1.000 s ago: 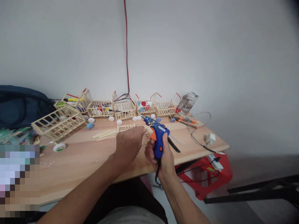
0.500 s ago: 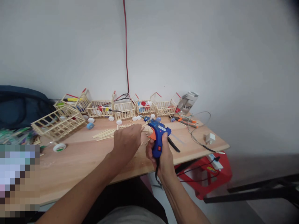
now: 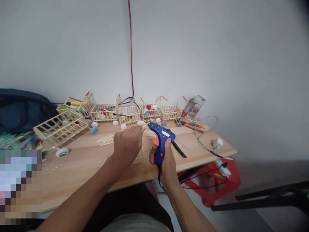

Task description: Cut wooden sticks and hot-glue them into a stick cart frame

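Observation:
My right hand [image 3: 166, 159] is wrapped around the handle of a blue hot glue gun [image 3: 160, 132], fingers by its orange trigger. A small red light glows on the gun's side. Just left of the nozzle, my left hand [image 3: 127, 143] is closed in a pinch on a thin wooden stick [image 3: 145, 125], whose tip points toward the nozzle. Whether stick and nozzle touch, I cannot tell. Behind the left hand lies a bundle of loose sticks [image 3: 105, 139]. A lattice piece of sticks [image 3: 138, 156] shows partly under that hand.
Several small stick-built carts [image 3: 129, 114] line the wall, some holding bottle caps. A larger stick basket [image 3: 60, 127] tilts at left, near a white cap [image 3: 62, 152]. Orange-handled pliers [image 3: 193, 125], a wire loop and a white plug [image 3: 217, 143] lie right. A red stool [image 3: 210, 193] stands below.
My left hand has shifted slightly left and up with the stick. The glue gun has turned a little and moved slightly left, its nozzle now near the stick's tip.

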{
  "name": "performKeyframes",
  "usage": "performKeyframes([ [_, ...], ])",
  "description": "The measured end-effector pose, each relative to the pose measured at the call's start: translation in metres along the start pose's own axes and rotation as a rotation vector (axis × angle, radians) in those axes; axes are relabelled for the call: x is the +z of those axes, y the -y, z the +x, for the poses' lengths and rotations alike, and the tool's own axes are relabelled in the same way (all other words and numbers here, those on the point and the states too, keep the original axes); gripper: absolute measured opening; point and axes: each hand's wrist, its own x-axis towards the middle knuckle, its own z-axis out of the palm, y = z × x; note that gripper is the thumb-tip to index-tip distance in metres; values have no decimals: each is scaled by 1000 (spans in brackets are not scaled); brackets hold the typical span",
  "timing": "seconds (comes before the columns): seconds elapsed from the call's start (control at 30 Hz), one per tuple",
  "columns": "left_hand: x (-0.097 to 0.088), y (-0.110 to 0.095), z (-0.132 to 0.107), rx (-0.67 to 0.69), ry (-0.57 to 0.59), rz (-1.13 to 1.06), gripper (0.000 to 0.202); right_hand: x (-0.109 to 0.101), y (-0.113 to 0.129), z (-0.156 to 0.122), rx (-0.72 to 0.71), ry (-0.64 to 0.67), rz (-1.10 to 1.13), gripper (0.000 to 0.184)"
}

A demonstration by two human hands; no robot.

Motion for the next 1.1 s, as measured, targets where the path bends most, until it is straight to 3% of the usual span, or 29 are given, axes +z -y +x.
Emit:
performKeyframes([
  [0.27, -2, 6, -1, 6, -184, -57, 42, -8, -5, 9, -75, 40, -139, 70],
  [0.47, 6, -11, -14, 218, -188, -104, 31, -11, -12, 14, -197, 77, -258, 69],
  [0.77, 8, -14, -12, 248, -30, 8, 26, -11, -13, 11, -233, 72, -370, 67],
  [1.1, 2, -10, -4, 105, 104, 71, 30, -6, -5, 0, -257, 88, -454, 69],
])
